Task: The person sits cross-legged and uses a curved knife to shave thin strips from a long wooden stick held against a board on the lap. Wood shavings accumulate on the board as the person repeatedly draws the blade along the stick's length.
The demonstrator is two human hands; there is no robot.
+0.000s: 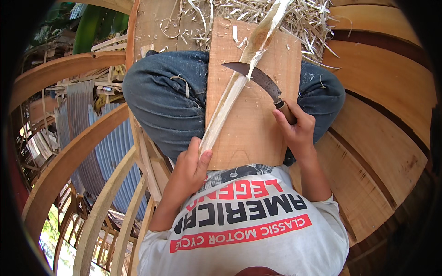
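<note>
In the head view, the hands are apart, each closed around something. At lower center-left, the left hand [189, 162] grips the near end of a pale wooden strip [226, 106], which slants up to the top edge, right of center. At center-right, the right hand [299, 126] clasps the brown handle of a curved-bladed knife [265, 82], its blade crossing the strip above mid-frame. A flat wooden board [251, 129] lies beneath, between knees in blue jeans [163, 99]; curly shavings [313, 27] heap at top right-center.
</note>
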